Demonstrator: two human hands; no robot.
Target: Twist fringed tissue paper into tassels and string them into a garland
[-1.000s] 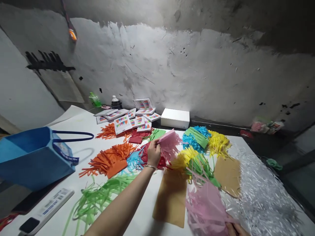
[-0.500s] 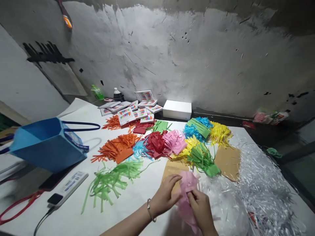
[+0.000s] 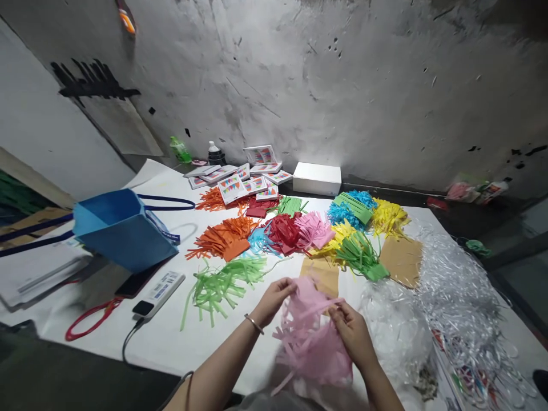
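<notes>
Between my hands hangs a fringed sheet of pink tissue paper [image 3: 314, 337], spread out, with cut strips dangling on its left side. My left hand [image 3: 276, 299], with a bangle on the wrist, pinches its upper left edge. My right hand [image 3: 349, 325] pinches its upper right edge. A brown cardboard piece [image 3: 320, 274] lies on the table just beyond the pink paper. Farther back are fringed paper bundles: orange [image 3: 225, 237], dark red [image 3: 283, 233], pink [image 3: 315, 229] and green [image 3: 362, 257]. Loose light green strips [image 3: 226, 285] lie to the left of my hands.
A blue bag [image 3: 124, 234], a power bank [image 3: 158, 294] and a red cord [image 3: 92, 322] are at the left. Flat printed packs [image 3: 233, 188] and a white box [image 3: 317, 178] stand by the wall. Clear plastic [image 3: 398, 331] and silvery shredded strips [image 3: 462, 297] cover the right side.
The pink paper has opened out from a narrow bunch into a wider fringed sheet. My hands have moved apart, and the left one now pinches the paper's edge. The camera view has shifted.
</notes>
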